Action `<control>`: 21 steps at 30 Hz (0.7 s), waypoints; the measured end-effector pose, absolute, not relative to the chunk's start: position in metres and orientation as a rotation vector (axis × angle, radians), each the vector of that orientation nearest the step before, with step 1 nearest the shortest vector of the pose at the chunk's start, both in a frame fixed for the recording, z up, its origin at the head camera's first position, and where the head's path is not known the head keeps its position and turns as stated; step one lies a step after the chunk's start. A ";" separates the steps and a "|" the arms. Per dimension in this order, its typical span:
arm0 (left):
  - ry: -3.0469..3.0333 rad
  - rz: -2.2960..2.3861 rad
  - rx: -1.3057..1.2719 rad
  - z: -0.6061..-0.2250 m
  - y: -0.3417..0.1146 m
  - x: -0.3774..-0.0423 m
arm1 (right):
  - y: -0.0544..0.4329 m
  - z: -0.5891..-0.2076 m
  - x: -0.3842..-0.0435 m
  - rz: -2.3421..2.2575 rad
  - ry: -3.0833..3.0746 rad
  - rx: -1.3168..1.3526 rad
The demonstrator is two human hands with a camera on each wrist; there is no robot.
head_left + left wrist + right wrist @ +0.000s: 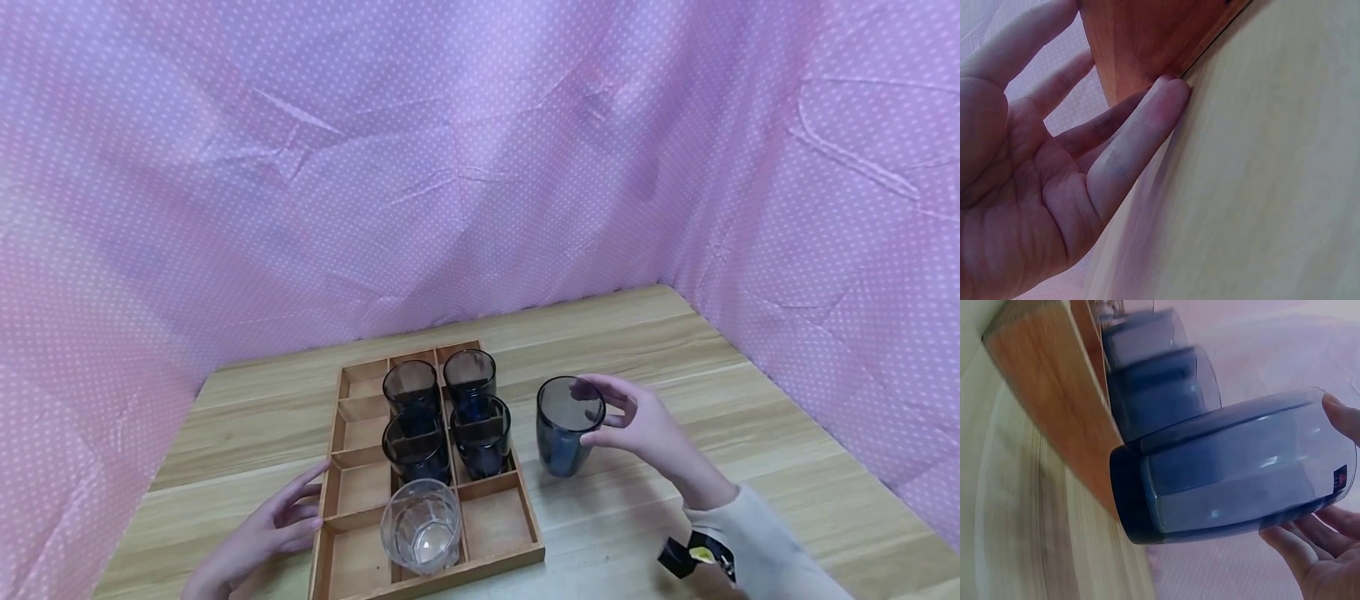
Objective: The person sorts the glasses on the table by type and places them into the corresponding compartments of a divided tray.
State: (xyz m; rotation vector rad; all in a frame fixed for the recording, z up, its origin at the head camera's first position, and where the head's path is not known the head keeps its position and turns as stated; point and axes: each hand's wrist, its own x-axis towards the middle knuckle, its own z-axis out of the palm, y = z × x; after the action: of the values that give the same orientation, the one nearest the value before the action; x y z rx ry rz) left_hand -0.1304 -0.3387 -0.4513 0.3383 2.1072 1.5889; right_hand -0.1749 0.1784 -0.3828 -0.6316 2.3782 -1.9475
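Observation:
My right hand [637, 425] grips a dark tinted drinking glass [558, 450] near its rim, thumb on the near side and fingers behind. The glass is upright just right of the wooden compartment tray [528, 521]; a small dark label shows near its rim in the right wrist view. My left hand [258, 533] rests its fingertips [1169, 100] against the tray's left outer wall, fingers extended and slightly bent. Several dark glasses [480, 437] stand in the tray's middle and right columns. One clear faceted glass [422, 533] sits in the front middle compartment.
The tray lies on a wood-grain table [615, 333], its dividers forming a grid. Pink dotted cloth [450, 167] hangs behind and on both sides of the table. A black strap with a small device [693, 554] is around my right wrist.

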 end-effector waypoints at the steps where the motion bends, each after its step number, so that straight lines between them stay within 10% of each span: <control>1: 2.106 1.590 0.346 -0.452 -0.339 -0.131 | 0.177 -0.382 -0.173 -1.946 2.366 -0.650; 21: 2.112 1.587 0.332 -0.452 -0.340 -0.131 | 0.139 -0.385 -0.155 -1.910 2.219 -0.820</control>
State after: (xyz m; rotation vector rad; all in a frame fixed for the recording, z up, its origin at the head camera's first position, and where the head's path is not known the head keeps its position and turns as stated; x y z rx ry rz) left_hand -0.1309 -0.3397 -0.4525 0.3321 2.1118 1.5868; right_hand -0.1547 0.1391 -0.3846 -0.8203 2.2193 -1.9097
